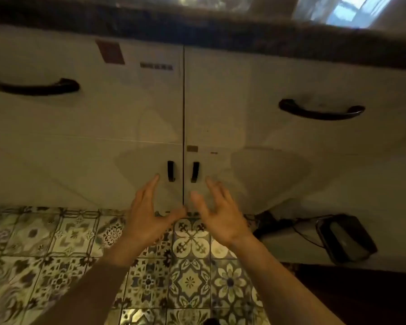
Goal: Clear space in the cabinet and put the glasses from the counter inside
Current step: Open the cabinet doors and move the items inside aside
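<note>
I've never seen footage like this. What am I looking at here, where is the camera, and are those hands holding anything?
There is no machine here: a person wears a wide-angle camera on the head, looking forward and down, so you see their own two bare hands. The left hand and right hand are both open and empty, reaching toward two small dark handles, the left door handle and the right door handle, on a pair of closed white cabinet doors. Neither hand clearly touches a handle. Above are two drawers with long dark pulls, and the dark counter edge runs along the top. Below is a patterned tile floor. Anything on the counter is too blurred to identify.
</note>
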A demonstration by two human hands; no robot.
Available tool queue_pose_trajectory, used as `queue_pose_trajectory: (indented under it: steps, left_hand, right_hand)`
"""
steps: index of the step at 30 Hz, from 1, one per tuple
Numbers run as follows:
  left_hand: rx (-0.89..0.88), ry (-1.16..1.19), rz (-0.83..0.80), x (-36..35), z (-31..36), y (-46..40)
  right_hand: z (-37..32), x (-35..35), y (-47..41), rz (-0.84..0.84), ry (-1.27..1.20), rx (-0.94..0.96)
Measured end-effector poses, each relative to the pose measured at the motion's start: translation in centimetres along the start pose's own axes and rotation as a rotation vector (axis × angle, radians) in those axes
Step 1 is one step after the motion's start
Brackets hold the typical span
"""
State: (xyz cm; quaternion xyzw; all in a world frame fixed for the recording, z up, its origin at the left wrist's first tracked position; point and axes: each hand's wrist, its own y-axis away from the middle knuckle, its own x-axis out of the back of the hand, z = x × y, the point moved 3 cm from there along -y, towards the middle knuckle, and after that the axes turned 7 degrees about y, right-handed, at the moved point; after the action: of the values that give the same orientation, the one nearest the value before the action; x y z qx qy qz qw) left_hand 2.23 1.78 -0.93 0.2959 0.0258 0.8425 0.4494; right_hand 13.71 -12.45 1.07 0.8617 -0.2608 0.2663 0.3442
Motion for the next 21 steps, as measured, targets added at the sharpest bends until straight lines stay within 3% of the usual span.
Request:
queue_pose_trajectory:
  steps: [3,8,21]
  left_hand:
    - [0.084,0.370,0.002,-1.4,-1.2,-0.9]
    - [0.050,0.660,-0.076,-3.9,-1.9,-2.3]
    - [-0.028,0.530,-0.167,-2.4,-4.4,1.5]
  right_hand:
    - [-0.2,-1.5,-1.9,-0.007,-0.429,-0.084]
    - [0.0,-4.4,-3.9,-0.009,-0.760,-0.028]
    - [1.0,-6.8,-0.4,0.133,-0.754,-0.047]
